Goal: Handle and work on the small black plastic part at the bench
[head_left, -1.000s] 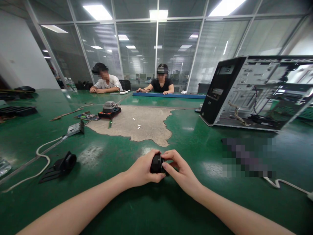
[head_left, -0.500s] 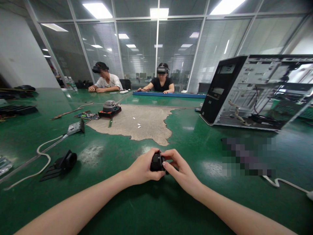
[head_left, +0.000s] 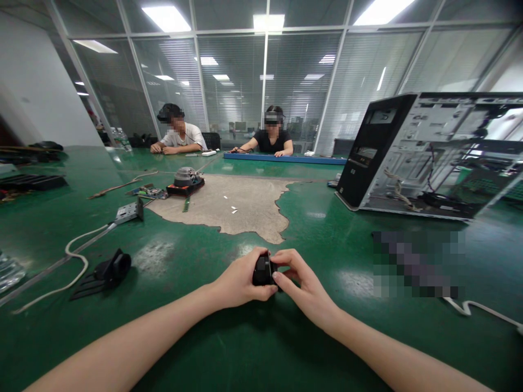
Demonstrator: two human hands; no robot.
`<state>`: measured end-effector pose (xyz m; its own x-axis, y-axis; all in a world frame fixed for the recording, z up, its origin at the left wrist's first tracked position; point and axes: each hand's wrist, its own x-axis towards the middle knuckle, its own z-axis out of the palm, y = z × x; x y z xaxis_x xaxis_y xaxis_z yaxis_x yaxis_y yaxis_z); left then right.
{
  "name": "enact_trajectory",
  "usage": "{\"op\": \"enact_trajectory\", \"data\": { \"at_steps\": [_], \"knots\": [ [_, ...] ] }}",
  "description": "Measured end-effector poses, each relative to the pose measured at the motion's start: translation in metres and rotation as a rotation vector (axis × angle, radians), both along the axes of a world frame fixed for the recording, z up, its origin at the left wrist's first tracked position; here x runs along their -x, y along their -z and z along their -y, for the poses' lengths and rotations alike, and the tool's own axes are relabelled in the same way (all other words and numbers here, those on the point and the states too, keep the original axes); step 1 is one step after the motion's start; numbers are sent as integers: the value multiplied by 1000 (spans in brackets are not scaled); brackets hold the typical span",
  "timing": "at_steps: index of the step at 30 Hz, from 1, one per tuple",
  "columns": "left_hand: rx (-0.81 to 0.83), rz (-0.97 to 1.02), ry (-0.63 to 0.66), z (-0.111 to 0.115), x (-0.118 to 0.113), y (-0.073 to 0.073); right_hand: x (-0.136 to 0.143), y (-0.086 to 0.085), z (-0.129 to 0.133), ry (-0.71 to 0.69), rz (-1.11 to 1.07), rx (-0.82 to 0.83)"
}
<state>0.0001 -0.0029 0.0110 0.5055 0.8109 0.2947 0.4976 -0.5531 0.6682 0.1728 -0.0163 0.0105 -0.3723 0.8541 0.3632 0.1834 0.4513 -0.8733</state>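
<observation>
Between my two hands, a small black object with a glossy dark front is held just above the green table. I cannot make out its exact kind. My left hand wraps around its left side, thumb below and fingers over the top. On the right edge of the same object, my right hand pinches with thumb and fingertips. Part of the object is hidden by the fingers.
A computer case with its side off stands at right. At left lie a black plastic bracket and a white cable. Ahead are a bare brown patch and a red-and-black part. Two people sit across the table.
The whole view has shifted very slightly, so the surroundings sit a little further right. Both hands keep nearly the same grip on the black object.
</observation>
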Motion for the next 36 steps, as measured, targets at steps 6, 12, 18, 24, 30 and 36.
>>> {"op": "enact_trajectory", "data": {
  "at_steps": [6,12,18,24,30,36],
  "knots": [
    [12,-7,-6,0,0,-1,2,1,-2,6,7,110],
    [12,16,-1,-1,0,0,3,0,-1,-24,23,106],
    [16,9,-9,-1,0,-1,2,0,-1,13,11,1],
    [28,17,0,-1,1,0,3,2,-3,-5,25,141],
    [10,32,5,-3,0,1,1,0,1,-3,13,16],
    [10,1,-9,-2,0,1,3,1,0,14,17,58]
  ]
}}
